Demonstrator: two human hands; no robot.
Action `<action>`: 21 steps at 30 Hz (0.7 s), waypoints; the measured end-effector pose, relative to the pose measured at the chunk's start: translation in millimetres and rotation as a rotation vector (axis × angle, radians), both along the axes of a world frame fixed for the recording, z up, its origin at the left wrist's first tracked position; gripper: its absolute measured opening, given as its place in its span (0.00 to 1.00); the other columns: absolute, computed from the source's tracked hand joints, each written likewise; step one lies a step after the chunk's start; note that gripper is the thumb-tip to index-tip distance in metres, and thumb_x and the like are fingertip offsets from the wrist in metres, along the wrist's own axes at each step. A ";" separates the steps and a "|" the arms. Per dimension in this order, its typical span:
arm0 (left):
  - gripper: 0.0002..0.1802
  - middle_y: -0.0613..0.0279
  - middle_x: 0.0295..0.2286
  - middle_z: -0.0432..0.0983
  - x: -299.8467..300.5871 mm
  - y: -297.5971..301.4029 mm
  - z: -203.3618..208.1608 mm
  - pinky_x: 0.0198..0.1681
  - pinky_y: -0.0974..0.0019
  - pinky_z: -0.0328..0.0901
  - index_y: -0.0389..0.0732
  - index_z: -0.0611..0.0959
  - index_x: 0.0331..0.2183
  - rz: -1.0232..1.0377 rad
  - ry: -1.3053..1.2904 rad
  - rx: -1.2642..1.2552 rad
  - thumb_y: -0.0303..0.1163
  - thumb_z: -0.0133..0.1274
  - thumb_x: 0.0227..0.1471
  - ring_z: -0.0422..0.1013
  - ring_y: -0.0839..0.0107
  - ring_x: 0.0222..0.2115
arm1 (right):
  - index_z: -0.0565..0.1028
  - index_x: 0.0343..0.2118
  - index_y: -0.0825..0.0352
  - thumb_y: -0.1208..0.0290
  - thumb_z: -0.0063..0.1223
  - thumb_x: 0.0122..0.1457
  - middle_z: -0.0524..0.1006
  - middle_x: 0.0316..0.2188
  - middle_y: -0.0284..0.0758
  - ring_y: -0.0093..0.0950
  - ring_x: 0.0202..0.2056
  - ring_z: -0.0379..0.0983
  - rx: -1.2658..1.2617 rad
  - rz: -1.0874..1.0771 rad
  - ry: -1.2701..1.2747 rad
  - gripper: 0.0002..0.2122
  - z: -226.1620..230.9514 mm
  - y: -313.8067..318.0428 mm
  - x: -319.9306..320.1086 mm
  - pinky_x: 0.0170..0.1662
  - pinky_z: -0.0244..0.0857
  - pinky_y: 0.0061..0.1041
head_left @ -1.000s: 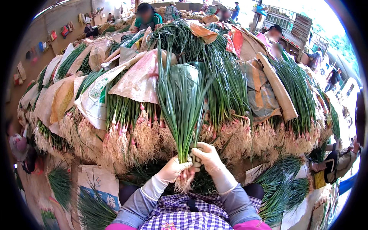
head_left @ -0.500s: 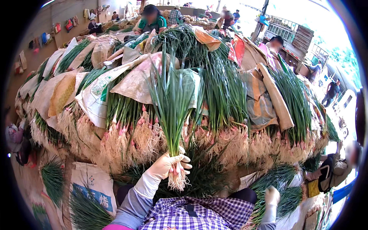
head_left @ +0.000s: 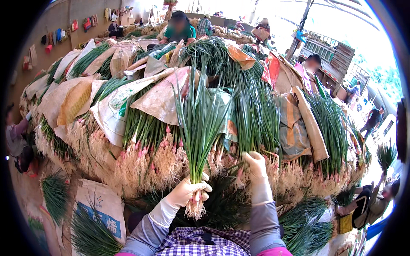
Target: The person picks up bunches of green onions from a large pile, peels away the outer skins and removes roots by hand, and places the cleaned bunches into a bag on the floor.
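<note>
My left hand [head_left: 188,194], in a pale glove, is closed round the lower stems of an upright bunch of green garlic [head_left: 197,136]. Its long leaves rise before the heap, and its pinkish bulbs and stringy roots hang below my fist. Off to the right, my gloved right hand [head_left: 255,165] is raised in front of the heap's hanging roots. Its fingers look drawn together, with a thin, dark green strand beside them; what they hold is blurred. Right behind both hands stands the big heap of green garlic [head_left: 256,115], bulbs and roots facing me.
Woven sacks [head_left: 149,98] cover parts of the heap. More green garlic [head_left: 307,222] lies at my right, and another bunch [head_left: 92,232] at my left on a printed white sack [head_left: 102,194]. Co-workers sit behind the heap and at both sides; one person [head_left: 378,205] at right raises a bunch.
My right hand has come up from the loose green garlic at lower right to the front of the heap. My left hand keeps its bunch nearly in place. The co-worker at right now holds up a bunch.
</note>
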State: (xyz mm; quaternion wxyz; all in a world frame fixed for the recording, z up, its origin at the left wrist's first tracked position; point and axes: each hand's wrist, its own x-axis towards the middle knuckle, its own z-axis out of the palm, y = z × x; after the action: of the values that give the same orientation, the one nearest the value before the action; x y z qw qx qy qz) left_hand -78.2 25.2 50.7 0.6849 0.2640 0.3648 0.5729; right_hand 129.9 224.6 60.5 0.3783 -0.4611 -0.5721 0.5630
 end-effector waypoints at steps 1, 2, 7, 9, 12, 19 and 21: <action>0.09 0.52 0.30 0.76 5.3 -1.8 -3.0 0.31 0.64 0.72 0.39 0.70 0.41 0.039 -0.023 -0.023 0.22 0.45 0.56 0.70 0.76 0.16 | 0.78 0.32 0.69 0.69 0.59 0.50 0.77 0.22 0.29 0.17 0.21 0.67 -0.098 0.141 -0.040 0.09 1.8 -13.1 13.4 0.24 0.58 0.16; 0.09 0.52 0.31 0.76 15.1 0.7 -4.3 0.31 0.65 0.72 0.39 0.70 0.40 0.068 -0.042 -0.038 0.22 0.45 0.56 0.70 0.76 0.16 | 0.78 0.30 0.67 0.69 0.58 0.51 0.76 0.22 0.29 0.16 0.21 0.67 -0.074 0.159 -0.098 0.08 7.4 -38.2 13.1 0.22 0.57 0.15; 0.05 0.60 0.27 0.76 40.7 7.3 -25.2 0.24 0.72 0.67 0.41 0.71 0.37 -0.218 0.126 -0.082 0.26 0.46 0.56 0.68 0.78 0.13 | 0.74 0.27 0.70 0.70 0.57 0.53 0.75 0.20 0.31 0.18 0.22 0.70 -0.215 0.257 -0.091 0.08 -9.8 -114.6 -19.2 0.23 0.61 0.18; 0.04 0.63 0.24 0.72 50.2 12.2 -30.3 0.29 0.69 0.68 0.42 0.70 0.36 -0.142 -0.062 -0.041 0.28 0.45 0.57 0.66 0.78 0.14 | 0.74 0.27 0.69 0.70 0.56 0.55 0.73 0.18 0.29 0.17 0.21 0.67 0.099 0.166 -0.217 0.07 -41.1 -104.8 -25.8 0.23 0.60 0.19; 0.04 0.64 0.24 0.67 41.3 1.3 -8.3 0.36 0.63 0.68 0.44 0.69 0.35 -0.157 -0.413 0.088 0.28 0.45 0.55 0.64 0.77 0.17 | 0.73 0.24 0.69 0.69 0.55 0.56 0.73 0.19 0.28 0.20 0.20 0.65 0.003 -0.049 -0.068 0.09 -34.8 -82.4 -18.2 0.25 0.59 0.21; 0.07 0.58 0.36 0.70 18.5 10.0 -17.8 0.41 0.54 0.71 0.43 0.69 0.39 0.092 -0.341 0.057 0.24 0.41 0.58 0.72 0.66 0.33 | 0.77 0.32 0.67 0.58 0.56 0.52 0.79 0.34 0.40 0.34 0.33 0.76 0.503 -0.115 -0.785 0.15 -25.8 -11.0 -3.4 0.38 0.70 0.32; 0.07 0.57 0.36 0.72 23.6 20.7 -24.3 0.35 0.62 0.71 0.43 0.69 0.39 0.069 -0.297 0.029 0.23 0.42 0.58 0.72 0.68 0.29 | 0.75 0.36 0.67 0.60 0.56 0.53 0.78 0.33 0.41 0.37 0.34 0.76 0.411 -0.135 -1.146 0.15 -16.6 17.3 -21.6 0.37 0.70 0.31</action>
State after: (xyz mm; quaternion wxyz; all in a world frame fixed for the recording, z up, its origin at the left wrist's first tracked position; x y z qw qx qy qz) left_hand -54.6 45.8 26.5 0.7074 0.1733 0.2601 0.6340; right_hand 108.3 241.9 44.0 0.1266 -0.6433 -0.7510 0.0784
